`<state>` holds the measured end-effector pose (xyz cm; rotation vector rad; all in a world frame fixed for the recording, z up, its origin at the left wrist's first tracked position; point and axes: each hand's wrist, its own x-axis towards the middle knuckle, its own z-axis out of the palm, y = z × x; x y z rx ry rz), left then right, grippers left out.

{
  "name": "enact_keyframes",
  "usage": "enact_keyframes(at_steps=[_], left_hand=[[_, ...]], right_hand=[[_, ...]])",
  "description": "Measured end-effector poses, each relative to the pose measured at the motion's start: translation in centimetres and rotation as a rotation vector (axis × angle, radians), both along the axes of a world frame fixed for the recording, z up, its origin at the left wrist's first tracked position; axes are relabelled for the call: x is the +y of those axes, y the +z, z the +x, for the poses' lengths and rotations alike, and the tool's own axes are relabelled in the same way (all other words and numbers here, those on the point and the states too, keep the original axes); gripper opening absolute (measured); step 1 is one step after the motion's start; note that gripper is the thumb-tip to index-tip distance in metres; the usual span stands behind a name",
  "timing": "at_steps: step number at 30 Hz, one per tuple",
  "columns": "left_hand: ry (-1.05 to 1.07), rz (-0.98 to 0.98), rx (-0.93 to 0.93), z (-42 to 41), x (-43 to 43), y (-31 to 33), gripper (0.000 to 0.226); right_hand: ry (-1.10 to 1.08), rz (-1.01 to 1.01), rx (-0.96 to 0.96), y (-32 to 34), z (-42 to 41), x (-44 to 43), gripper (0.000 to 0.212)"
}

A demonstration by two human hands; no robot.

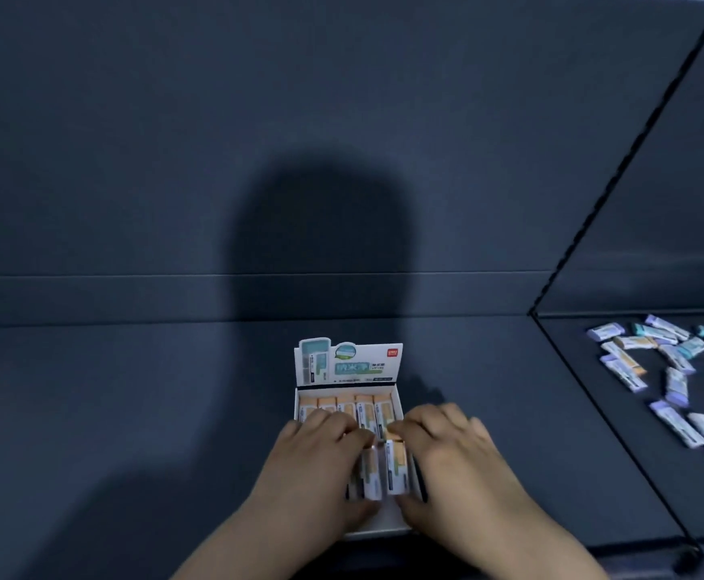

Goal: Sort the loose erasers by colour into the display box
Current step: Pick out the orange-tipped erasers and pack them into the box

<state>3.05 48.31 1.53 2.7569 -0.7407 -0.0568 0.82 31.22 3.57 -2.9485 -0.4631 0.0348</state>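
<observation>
Here, from the head camera, both hands work inside the display box (pixel 383 527) on the bench (pixel 132 412): the left hand (pixel 312 466) and right hand (pixel 459 462) have fingers clamped on orange erasers (pixel 388 470). They look light, firm and slick-wrapped; pinch the long sides. Loose erasers (pixel 672 362) lie well apart, rightward.

Both the left hand (pixel 321 462) and right hand (pixel 446 458) press orange erasers (pixel 385 470) into the display box (pixel 348 366); loose erasers (pixel 672 370) lie scattered well apart on the dark tabletop (pixel 132 412).

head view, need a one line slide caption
Both hands press orange erasers into the display box; loose erasers wait at right.
</observation>
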Motion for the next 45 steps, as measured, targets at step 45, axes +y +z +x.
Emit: enact_keyframes(at_steps=[45], left_hand=[[-0.045,0.100,-0.119,-0.5,-1.4,1.9,0.046]], right_hand=[[-0.142,0.054,-0.119,-0.4,-0.6,0.1,0.041]])
